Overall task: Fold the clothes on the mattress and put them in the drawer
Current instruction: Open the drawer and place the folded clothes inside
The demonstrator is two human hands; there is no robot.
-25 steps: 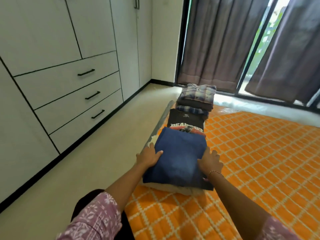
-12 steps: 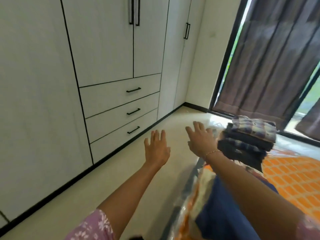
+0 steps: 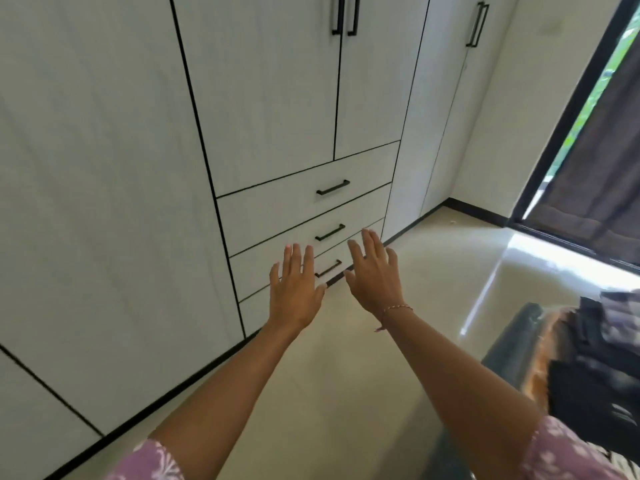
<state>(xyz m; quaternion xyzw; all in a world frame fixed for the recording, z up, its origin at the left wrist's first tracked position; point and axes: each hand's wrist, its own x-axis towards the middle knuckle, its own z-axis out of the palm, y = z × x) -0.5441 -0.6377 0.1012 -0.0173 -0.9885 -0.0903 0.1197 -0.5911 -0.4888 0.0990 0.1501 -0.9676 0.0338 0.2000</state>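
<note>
1. My left hand [image 3: 296,292] is stretched out ahead of me, palm down, fingers straight and slightly spread. It holds nothing.
2. My right hand [image 3: 375,275] is just beside it, also flat with fingers extended and empty. A thin bracelet [image 3: 396,309] sits on that wrist.
3. Beyond my fingertips stands the white wardrobe [image 3: 270,98], with three drawers stacked one above the other.
4. The top drawer [image 3: 277,209] is above both hands and fully closed; its black handle is unobstructed.
5. The middle drawer [image 3: 270,261] is directly beyond my left fingers, closed. I cannot see its contents.
6. The bottom drawer [image 3: 254,311] lies behind and below my left hand, closed. Its handle shows in the gap between my two hands.
7. No drawer shows any interior, so contents cannot be reported.
8. Whether either hand touches a drawer front cannot be judged from this angle.
9. The folded clothes [image 3: 595,368] lie well off to the right of my right forearm, as a dark, blurred stack.
10. The stack rests on the mattress [image 3: 540,368], whose orange cover shows at its near edge.
11. Pale floor [image 3: 346,393] runs beneath both forearms.
</note>
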